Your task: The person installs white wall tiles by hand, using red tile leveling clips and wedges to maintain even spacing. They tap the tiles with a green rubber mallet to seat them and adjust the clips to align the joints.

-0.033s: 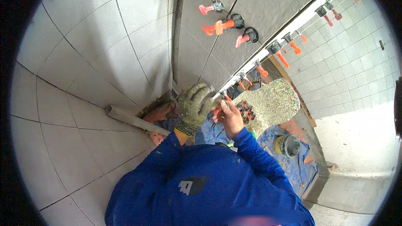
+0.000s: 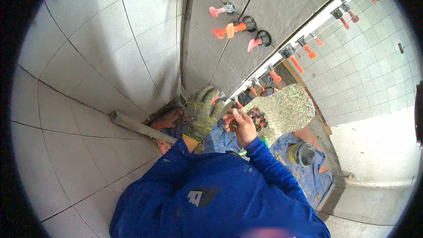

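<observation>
My left hand (image 2: 202,112), in a stained knit glove, has its fingers curled at the low end of the grey tiled wall (image 2: 227,68). Beside its fingertips shows an orange-handled tile leveling clip (image 2: 216,100); whether the glove grips it is unclear. My bare right hand (image 2: 241,125) is close by on the right, its fingers bent and thumb against them; anything inside is hidden. Right behind it, a cluster of black and red leveling clips (image 2: 258,118) lies on a speckled board (image 2: 286,108). More orange-handled clips (image 2: 238,29) stick out of the tile joints.
A row of leveling clips (image 2: 291,57) runs along the wall's white edge. To the right stands a bucket (image 2: 304,154) on a blue tarp (image 2: 288,150). A grey bar (image 2: 141,128) slants out at the left, next to a large tiled surface (image 2: 97,75).
My left hand has turned slightly and moved up. An orange clip handle now shows beside its fingertips. My right hand has barely shifted.
</observation>
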`<action>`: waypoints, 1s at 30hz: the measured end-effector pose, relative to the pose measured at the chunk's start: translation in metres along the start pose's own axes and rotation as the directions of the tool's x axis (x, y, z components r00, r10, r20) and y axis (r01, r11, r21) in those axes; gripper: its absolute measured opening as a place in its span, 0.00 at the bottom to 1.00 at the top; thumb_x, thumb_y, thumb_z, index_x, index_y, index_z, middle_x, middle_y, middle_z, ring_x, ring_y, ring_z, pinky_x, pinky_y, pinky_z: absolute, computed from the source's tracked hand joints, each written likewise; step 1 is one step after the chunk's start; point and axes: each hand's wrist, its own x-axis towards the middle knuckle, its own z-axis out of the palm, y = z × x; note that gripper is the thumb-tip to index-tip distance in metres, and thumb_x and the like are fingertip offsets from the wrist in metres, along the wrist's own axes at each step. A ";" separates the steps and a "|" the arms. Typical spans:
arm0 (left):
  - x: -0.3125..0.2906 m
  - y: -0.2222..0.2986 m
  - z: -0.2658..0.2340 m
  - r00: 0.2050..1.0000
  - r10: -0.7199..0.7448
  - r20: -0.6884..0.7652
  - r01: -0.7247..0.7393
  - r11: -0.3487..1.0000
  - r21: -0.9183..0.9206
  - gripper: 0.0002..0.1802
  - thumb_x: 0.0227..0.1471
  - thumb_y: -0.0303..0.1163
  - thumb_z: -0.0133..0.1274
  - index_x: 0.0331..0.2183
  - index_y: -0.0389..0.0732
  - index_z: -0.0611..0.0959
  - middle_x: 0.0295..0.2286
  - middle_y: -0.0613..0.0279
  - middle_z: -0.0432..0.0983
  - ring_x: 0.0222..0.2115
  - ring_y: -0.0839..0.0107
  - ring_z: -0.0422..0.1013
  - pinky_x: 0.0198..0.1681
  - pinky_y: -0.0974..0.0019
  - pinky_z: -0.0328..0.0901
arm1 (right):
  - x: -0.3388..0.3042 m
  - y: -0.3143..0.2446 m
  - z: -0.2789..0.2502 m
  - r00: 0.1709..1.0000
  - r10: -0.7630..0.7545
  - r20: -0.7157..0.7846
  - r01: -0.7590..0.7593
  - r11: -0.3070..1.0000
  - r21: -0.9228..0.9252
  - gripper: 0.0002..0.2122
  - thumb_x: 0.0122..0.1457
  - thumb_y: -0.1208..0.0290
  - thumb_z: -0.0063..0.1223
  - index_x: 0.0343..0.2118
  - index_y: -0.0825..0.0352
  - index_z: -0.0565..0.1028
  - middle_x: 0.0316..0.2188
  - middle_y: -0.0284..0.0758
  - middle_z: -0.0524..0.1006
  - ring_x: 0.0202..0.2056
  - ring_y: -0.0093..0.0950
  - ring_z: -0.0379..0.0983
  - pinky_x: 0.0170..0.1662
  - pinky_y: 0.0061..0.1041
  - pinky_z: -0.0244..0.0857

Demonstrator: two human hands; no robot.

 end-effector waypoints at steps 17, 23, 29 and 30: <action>0.014 -0.002 0.010 0.874 -0.432 0.223 0.465 0.876 -0.128 0.17 0.51 0.42 0.57 0.42 0.45 0.81 0.35 0.54 0.80 0.36 0.54 0.77 0.38 0.52 0.69 | -0.026 0.026 -0.049 0.977 0.061 -0.207 -0.065 0.998 -0.013 0.15 0.66 0.61 0.49 0.47 0.68 0.72 0.31 0.34 0.78 0.27 0.22 0.73 0.30 0.22 0.68; 0.006 -0.007 0.014 0.971 -0.208 0.121 0.207 0.978 0.022 0.17 0.51 0.37 0.58 0.42 0.40 0.82 0.36 0.51 0.80 0.37 0.53 0.76 0.41 0.55 0.69 | -0.024 0.025 -0.050 0.972 0.019 -0.235 -0.043 0.994 -0.100 0.15 0.64 0.61 0.51 0.44 0.70 0.73 0.30 0.35 0.78 0.27 0.23 0.73 0.31 0.23 0.67; 0.011 -0.027 0.026 0.756 -0.516 0.402 0.654 0.594 -0.469 0.17 0.54 0.32 0.58 0.46 0.42 0.81 0.36 0.62 0.80 0.34 0.73 0.75 0.38 0.67 0.70 | -0.026 0.024 -0.055 0.976 0.045 -0.211 -0.086 0.978 -0.188 0.13 0.64 0.63 0.52 0.44 0.67 0.73 0.29 0.33 0.78 0.30 0.22 0.74 0.33 0.22 0.69; 0.012 -0.029 0.026 0.713 -0.525 0.464 0.697 0.460 -0.551 0.17 0.54 0.33 0.59 0.46 0.41 0.81 0.37 0.62 0.80 0.33 0.73 0.75 0.38 0.68 0.70 | -0.027 0.024 -0.056 0.978 0.053 -0.200 -0.092 0.978 -0.187 0.12 0.64 0.63 0.52 0.44 0.67 0.73 0.29 0.33 0.78 0.30 0.22 0.74 0.34 0.22 0.69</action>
